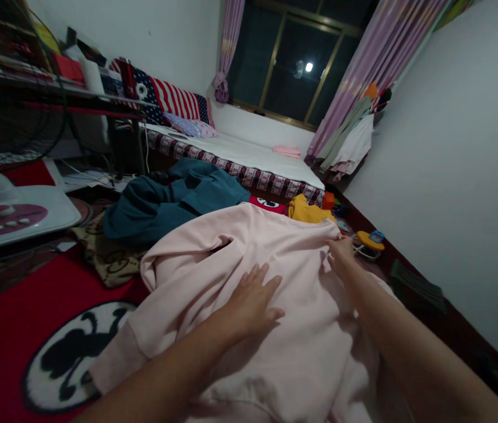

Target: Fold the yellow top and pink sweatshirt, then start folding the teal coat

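Note:
A pale pink long-sleeved garment lies spread and wrinkled in front of me, one sleeve reaching to the lower left over a red rug. Flat on its middle rests my left hand, fingers spread. My right hand is at the garment's upper right edge, its fingers closed on the fabric. Beyond the garment lie a teal cloth bundle and a yellow cloth. A brown patterned cloth sticks out under the teal bundle.
A bed with pillows stands below the window. At the left are a cluttered desk, a fan and its white base. Clothes hang by the right curtain. An orange-yellow stool stands on the right.

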Tool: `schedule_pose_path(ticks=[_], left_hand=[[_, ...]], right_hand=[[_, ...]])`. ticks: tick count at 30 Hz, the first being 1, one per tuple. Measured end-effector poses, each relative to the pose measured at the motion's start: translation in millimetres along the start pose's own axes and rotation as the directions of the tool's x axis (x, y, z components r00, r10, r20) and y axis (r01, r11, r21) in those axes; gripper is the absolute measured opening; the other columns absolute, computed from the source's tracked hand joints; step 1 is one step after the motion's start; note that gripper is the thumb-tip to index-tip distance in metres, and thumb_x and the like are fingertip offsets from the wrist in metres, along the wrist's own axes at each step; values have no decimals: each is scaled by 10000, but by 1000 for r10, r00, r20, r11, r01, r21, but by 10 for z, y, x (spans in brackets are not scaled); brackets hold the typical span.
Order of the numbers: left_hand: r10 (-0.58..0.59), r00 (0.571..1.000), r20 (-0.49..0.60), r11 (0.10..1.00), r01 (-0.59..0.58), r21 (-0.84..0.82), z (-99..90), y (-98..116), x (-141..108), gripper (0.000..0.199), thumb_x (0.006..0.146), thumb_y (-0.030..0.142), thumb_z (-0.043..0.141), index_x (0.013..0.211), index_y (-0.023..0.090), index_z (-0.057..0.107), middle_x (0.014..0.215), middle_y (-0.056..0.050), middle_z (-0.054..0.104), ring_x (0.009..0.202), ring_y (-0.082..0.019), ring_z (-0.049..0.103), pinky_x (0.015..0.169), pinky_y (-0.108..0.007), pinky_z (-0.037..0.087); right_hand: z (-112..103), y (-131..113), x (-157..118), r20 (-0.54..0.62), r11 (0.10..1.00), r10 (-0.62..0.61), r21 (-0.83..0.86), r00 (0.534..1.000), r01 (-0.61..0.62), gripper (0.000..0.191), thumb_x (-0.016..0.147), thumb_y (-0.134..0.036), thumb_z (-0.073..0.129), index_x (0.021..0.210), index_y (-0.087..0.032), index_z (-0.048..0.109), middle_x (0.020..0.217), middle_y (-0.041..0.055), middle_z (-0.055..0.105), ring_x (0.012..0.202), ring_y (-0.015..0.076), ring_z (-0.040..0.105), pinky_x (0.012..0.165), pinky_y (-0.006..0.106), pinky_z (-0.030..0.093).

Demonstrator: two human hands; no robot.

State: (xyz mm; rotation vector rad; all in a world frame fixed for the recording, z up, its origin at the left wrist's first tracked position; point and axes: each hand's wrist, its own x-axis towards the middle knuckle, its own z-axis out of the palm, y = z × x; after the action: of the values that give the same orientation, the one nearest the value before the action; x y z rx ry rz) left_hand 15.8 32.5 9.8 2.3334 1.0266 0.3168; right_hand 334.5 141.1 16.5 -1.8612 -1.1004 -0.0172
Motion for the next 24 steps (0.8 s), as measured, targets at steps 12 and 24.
schedule_pose_path(ticks=[12,24], left_hand=[[108,986,-125,982,-86,167,274,-191,45,621,842,430,581,1403,200,441,1557,-167,192,1430,-365,137,1147,-535,149],[466,882,67,858,-469,210,332,-120,-20,588,906,562,442,1405,252,428,1527,-136,297,1413,-308,246,1132,-494,192]], right_hand=[[-850,29,-862,460,498,-73,-752,885,432,237,807,-285,574,1008,-183,650,1039,117,650,975,257,596,730,308,420],[-1280,175,-740,285,676,-170,-663,943,322,207,775,-244,573,933,-184,691,1032,86,636,855,200,603,674,267,413]])
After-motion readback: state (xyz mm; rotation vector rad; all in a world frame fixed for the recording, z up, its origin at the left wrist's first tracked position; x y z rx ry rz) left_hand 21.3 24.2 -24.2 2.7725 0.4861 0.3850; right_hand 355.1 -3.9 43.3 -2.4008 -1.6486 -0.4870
